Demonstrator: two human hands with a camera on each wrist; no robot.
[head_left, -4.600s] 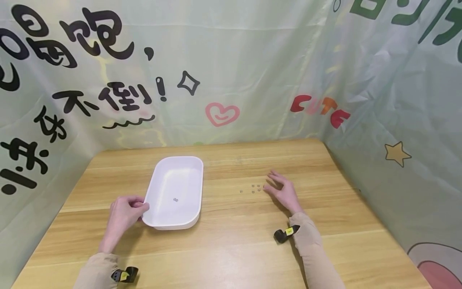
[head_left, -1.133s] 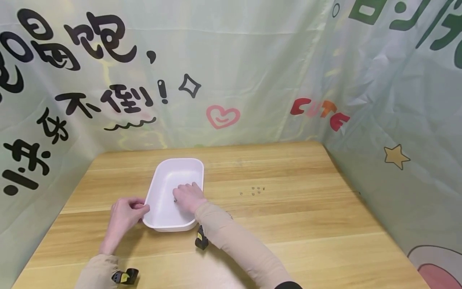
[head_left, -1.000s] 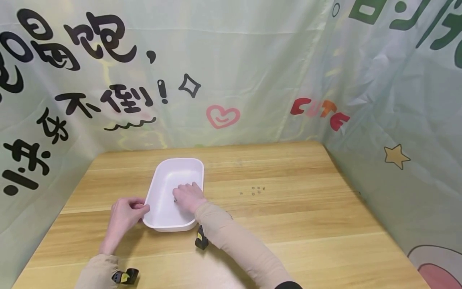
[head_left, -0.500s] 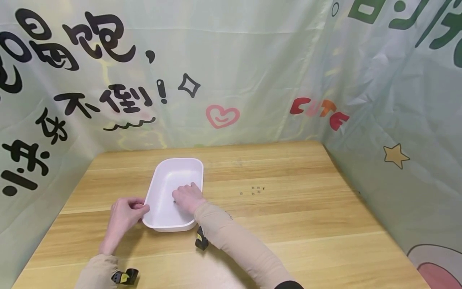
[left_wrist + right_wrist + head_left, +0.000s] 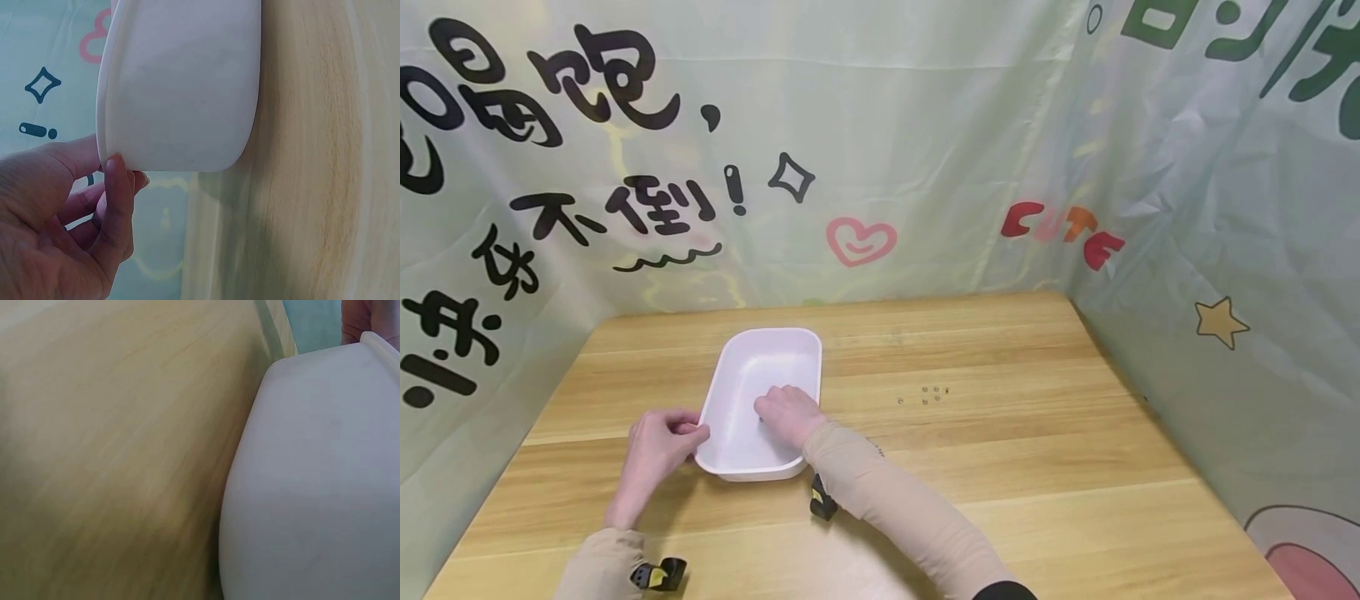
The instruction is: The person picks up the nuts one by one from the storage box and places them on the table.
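A white rectangular plastic tray (image 5: 730, 450) with rounded corners stands left of centre on the table. My left hand (image 5: 662, 442) pinches its near-left rim between thumb and fingers; the left wrist view shows this grip from below the rim. Inside the tray is my right hand (image 5: 788, 414), back up, fingers pointing down toward the floor of it. Its fingertips are hidden, so I cannot tell whether they hold anything. A tiny dark piece (image 5: 761, 419) shows beside these fingers. Only the outer wall of the tray (image 5: 312, 475) fills the right wrist view, without the right hand.
Several tiny metal ring-like pieces (image 5: 931, 396) lie in a loose group on the wooden table (image 5: 1000, 467), right of the tray. A printed curtain (image 5: 925, 150) rises along the table's back and sides. The right forearm (image 5: 902, 500) crosses the tray's near-right rim.
From beside the tiny pieces on the table, my right hand has moved left into the tray. Over the last second it has only shifted slightly. My left hand keeps its grip on the rim.
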